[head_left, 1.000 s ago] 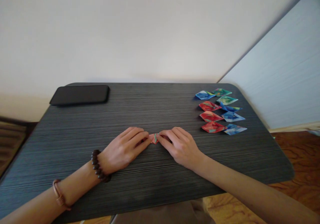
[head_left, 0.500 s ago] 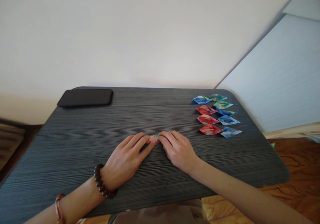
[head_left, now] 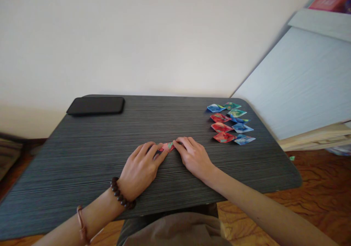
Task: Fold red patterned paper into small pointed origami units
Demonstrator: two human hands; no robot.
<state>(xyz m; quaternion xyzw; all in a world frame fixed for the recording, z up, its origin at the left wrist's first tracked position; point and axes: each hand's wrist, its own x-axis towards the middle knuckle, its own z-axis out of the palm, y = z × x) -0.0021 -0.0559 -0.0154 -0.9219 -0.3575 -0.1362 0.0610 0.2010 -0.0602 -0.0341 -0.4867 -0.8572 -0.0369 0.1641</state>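
Note:
A small folded piece of red and green paper [head_left: 166,146] lies flat on the dark table between my two hands. My left hand [head_left: 142,167], with a dark bead bracelet at the wrist, grips its left part, thumb along the near edge and fingers over the far side. The fingers of my right hand [head_left: 195,159] are bent and pinch its right end against the tabletop. My fingers hide both ends of the paper. Right of my hands sit several folded paper boats in two columns, among them a red boat [head_left: 224,137] and a blue boat [head_left: 244,139].
A black phone [head_left: 95,105] lies at the table's far left corner. The dark striped table [head_left: 153,118] meets a pale wall [head_left: 164,37] at its far edge. To the right stands a light panel [head_left: 298,77], with wood-patterned floor [head_left: 323,180] below.
The view has shifted slightly. My left thumb and fingers have spread a little, showing more of the red paper. Both hands keep hold of it, and the paper boats stay in place.

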